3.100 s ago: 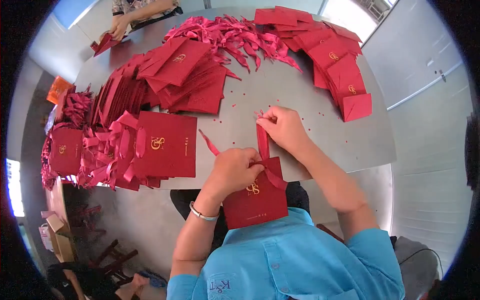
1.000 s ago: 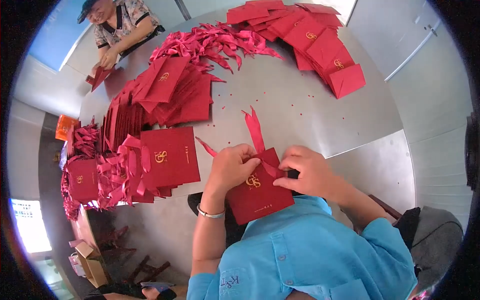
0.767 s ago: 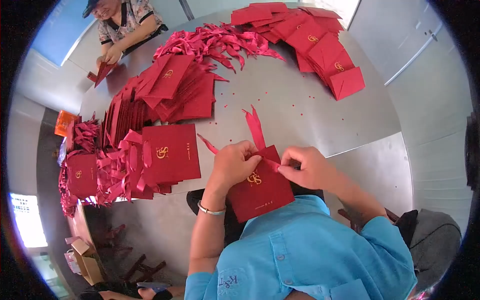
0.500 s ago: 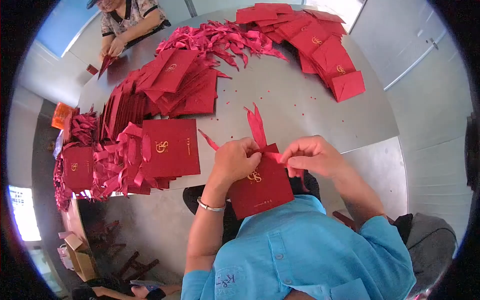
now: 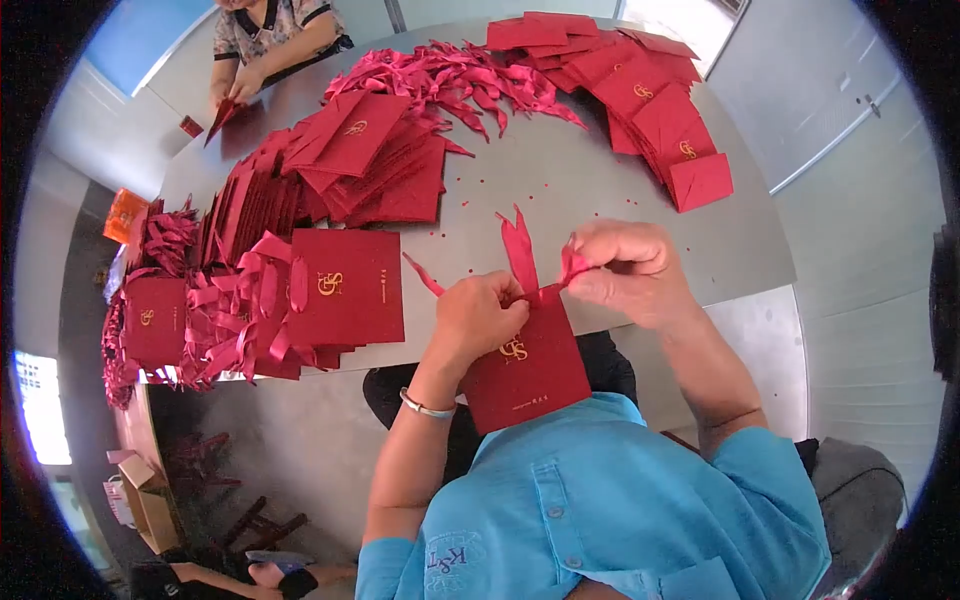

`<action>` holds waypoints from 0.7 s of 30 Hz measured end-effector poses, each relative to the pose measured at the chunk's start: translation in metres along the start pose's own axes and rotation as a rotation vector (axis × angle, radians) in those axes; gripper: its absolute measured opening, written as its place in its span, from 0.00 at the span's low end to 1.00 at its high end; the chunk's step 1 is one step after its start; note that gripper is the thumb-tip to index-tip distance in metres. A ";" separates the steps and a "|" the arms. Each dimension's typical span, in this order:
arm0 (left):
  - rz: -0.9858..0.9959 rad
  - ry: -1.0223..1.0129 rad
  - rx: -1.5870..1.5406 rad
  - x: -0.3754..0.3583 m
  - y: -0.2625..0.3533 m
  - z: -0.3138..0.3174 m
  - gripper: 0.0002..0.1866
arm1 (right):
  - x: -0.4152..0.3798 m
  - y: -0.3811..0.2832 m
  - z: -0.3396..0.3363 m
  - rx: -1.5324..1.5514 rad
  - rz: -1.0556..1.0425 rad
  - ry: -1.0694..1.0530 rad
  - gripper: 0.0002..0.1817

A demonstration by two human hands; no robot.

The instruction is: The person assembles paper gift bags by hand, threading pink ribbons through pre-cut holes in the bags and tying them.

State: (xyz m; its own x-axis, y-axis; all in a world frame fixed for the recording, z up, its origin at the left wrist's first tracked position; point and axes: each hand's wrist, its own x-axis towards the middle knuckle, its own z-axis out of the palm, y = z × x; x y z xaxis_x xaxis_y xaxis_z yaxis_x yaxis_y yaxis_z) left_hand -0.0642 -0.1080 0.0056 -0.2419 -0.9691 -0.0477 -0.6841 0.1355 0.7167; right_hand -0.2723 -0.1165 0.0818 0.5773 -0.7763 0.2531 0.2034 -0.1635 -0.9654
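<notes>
A small dark-red paper gift bag (image 5: 530,375) with gold lettering is held tilted in front of my blue shirt. My left hand (image 5: 475,320) is closed on its top edge, thumb and fingers pinched near the ribbon. Between the thumb and fingers of my right hand (image 5: 638,272) is the end of a pink-red ribbon (image 5: 575,262), drawn taut from the bag's top to the right. Another ribbon length (image 5: 518,250) sticks up above the bag, and a pointed tail (image 5: 422,273) shows left of my left hand. My left fingertips are partly hidden.
Stacked ribboned bags (image 5: 350,290) lie at the left on the grey table (image 5: 560,235). Behind them are a heap of flat bags (image 5: 370,150) and a pile of loose ribbons (image 5: 450,80). More bags (image 5: 650,110) lie far right. Another person (image 5: 275,45) handles a bag across the table.
My right hand has moved up and slightly right, pulling the ribbon end out from the bag's top. My left hand keeps its hold on the bag. The view has shifted slightly.
</notes>
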 end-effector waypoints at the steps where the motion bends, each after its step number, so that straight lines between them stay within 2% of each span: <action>1: 0.004 0.009 -0.010 0.000 -0.001 0.001 0.10 | 0.005 0.000 0.002 -0.136 -0.167 0.044 0.04; 2: 0.005 0.011 -0.012 0.000 0.000 0.001 0.10 | 0.009 0.001 0.004 -0.272 -0.336 0.089 0.03; 3: -0.010 0.006 0.019 0.000 0.001 0.001 0.11 | 0.012 0.002 0.010 -0.276 -0.337 0.087 0.03; 5: -0.017 0.010 0.051 0.001 0.005 -0.001 0.12 | 0.016 0.003 0.022 0.060 -0.299 0.194 0.01; 6: -0.032 -0.004 0.056 0.000 0.007 -0.003 0.10 | 0.016 0.003 0.024 0.055 -0.304 0.189 0.01; 8: -0.048 -0.012 0.063 -0.002 0.010 -0.006 0.09 | 0.018 0.004 0.028 0.325 -0.079 0.220 0.00; 12: -0.038 0.004 0.041 -0.003 0.010 -0.006 0.09 | 0.019 0.008 0.022 0.381 -0.001 0.236 0.03; 15: -0.036 0.006 0.039 -0.004 0.010 -0.003 0.09 | 0.017 0.007 0.024 0.305 0.043 0.287 0.06; 17: -0.043 0.018 0.060 -0.008 0.014 -0.004 0.08 | 0.014 0.007 0.029 -0.241 0.019 0.217 0.09; 18: -0.008 0.074 0.103 -0.012 0.020 -0.005 0.07 | 0.013 0.012 0.032 -0.236 0.022 0.207 0.09; 20: 0.019 0.134 0.143 -0.014 0.022 -0.002 0.07 | 0.006 0.033 0.038 -0.476 -0.020 0.212 0.07; 21: 0.100 0.197 0.219 -0.015 0.020 0.000 0.06 | -0.001 0.049 0.040 -0.319 0.148 0.263 0.07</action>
State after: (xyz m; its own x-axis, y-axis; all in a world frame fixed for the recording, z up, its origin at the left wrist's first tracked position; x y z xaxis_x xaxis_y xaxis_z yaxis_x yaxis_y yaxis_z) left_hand -0.0742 -0.0906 0.0207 -0.1922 -0.9670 0.1672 -0.8007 0.2530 0.5429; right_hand -0.2307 -0.0996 0.0366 0.3526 -0.9272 0.1260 -0.1444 -0.1870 -0.9717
